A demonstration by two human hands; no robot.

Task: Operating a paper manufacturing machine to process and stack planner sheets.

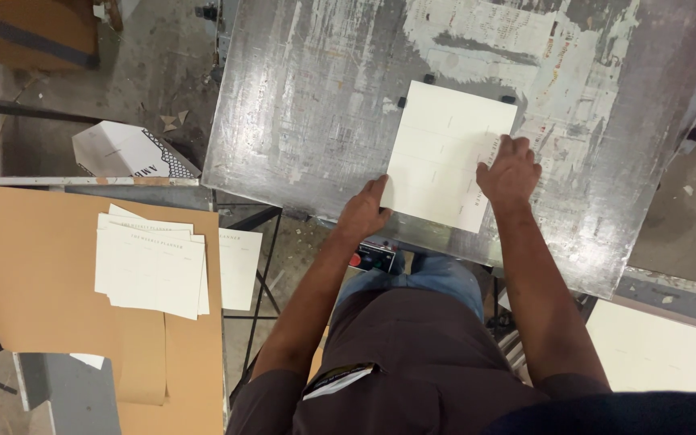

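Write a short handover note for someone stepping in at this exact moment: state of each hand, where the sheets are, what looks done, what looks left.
Left hand: fingertips on the lower left edge of the cream sheet, holding nothing.
Right hand: pressed flat on the sheet's right edge.
The sheet lies on the worn metal plate, its top edge against small black stops.
Done: sheet is laid on the plate, seemingly against the stops.
Left, judging by the piles: a printed stack on brown card at the left, and a blank stack at the lower right.

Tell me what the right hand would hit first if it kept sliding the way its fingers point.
Only more of the cream sheet under the right hand, then probably the small black stop at its far edge.
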